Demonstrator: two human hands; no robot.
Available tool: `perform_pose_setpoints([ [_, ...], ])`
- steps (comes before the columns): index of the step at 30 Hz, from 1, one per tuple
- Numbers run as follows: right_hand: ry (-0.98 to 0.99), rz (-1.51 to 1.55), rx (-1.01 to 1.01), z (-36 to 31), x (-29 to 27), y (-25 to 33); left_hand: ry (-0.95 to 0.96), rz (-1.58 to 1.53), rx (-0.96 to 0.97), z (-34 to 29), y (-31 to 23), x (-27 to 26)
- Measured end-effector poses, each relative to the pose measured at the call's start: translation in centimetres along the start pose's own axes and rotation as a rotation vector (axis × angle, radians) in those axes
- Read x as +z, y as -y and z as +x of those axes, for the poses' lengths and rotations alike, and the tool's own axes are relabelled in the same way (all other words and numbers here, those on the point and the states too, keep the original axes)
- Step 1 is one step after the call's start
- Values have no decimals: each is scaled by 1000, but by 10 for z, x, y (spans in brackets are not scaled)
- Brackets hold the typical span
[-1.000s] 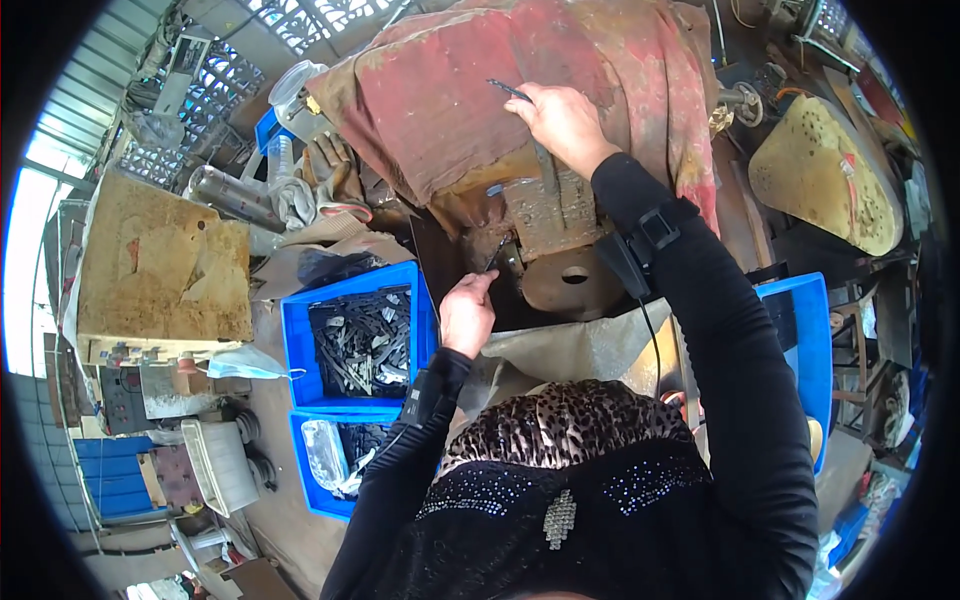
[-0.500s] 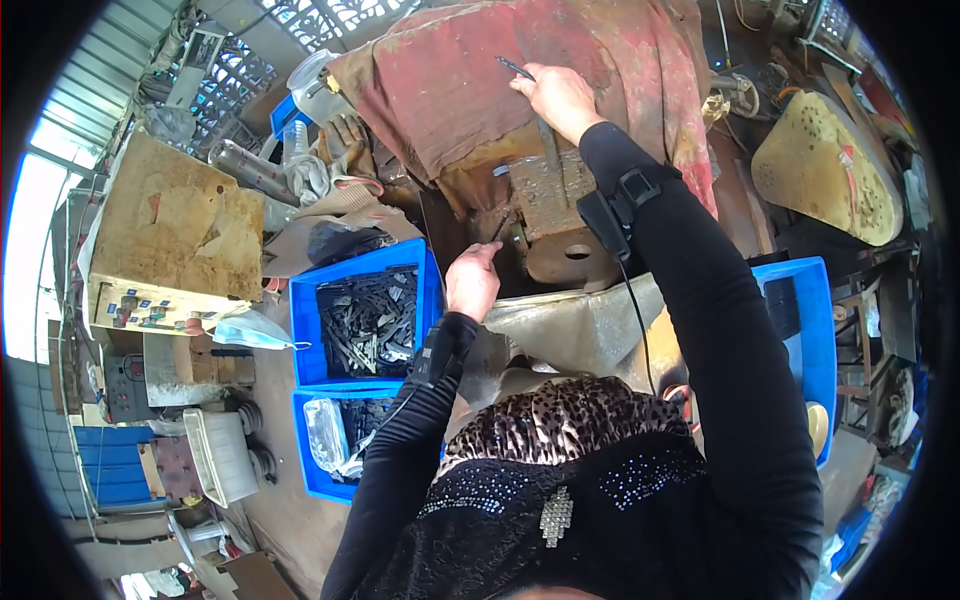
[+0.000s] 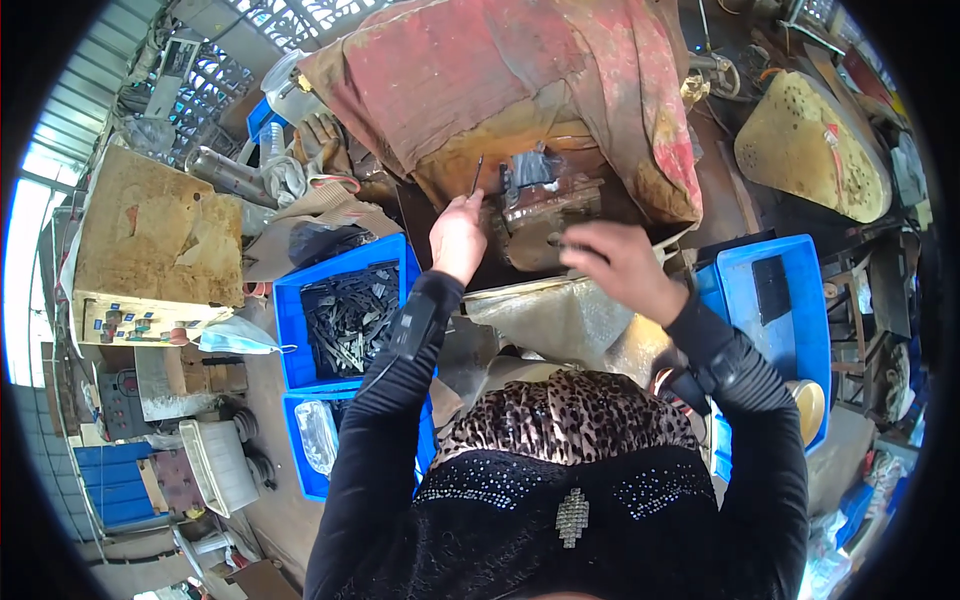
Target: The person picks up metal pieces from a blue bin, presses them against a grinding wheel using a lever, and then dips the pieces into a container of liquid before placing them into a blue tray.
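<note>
My left hand (image 3: 459, 240) is closed on a thin dark metal strip (image 3: 478, 176), which points up and away from the fingertips. To its right is a wet, rusty machine fixture (image 3: 550, 205) with a dark grey block (image 3: 534, 170) on top. My right hand (image 3: 625, 270) hovers at the fixture's near right side, fingers bent and smeared by motion; whether it holds anything cannot be made out. A stained red cloth (image 3: 470, 75) drapes over the machine behind the fixture.
At left, a blue bin (image 3: 283, 330) holds many dark metal strips, with another blue bin (image 3: 305, 480) nearer me. A blue tray (image 3: 815, 330) stands at right. A rusty control box (image 3: 150, 225) with knobs sits far left. A pale sheet (image 3: 560, 315) hangs in front of the fixture.
My right hand has come down from the red cloth to the fixture's near right; the dark strip it held is no longer visible. My left hand has risen slightly. The grey block now shows.
</note>
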State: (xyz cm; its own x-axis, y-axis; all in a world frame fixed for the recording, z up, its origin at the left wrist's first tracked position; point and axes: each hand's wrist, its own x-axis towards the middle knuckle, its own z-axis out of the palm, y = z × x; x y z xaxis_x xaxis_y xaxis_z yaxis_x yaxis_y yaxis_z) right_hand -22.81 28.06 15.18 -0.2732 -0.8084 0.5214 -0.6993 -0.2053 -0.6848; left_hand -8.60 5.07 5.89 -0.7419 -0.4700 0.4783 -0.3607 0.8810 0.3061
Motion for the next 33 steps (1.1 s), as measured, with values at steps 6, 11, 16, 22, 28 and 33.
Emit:
perform_pose_setpoints([
  [6,257,-107,55,-68,-7,10,284,152,102,-1,7,37],
  [11,311,-83,72,-90,-2,11,412,20,213,-22,58,89],
  [16,283,105,223,-100,-1,1,327,-37,184,-26,45,93],
  [22,68,579,973,-65,-27,-28,171,3,35,-7,-16,24],
  [28,-364,1267,901,-17,-5,-51,52,-65,73,8,-104,-11],
  [33,-497,1212,844,-11,17,-52,122,62,156,-2,-142,-1],
])
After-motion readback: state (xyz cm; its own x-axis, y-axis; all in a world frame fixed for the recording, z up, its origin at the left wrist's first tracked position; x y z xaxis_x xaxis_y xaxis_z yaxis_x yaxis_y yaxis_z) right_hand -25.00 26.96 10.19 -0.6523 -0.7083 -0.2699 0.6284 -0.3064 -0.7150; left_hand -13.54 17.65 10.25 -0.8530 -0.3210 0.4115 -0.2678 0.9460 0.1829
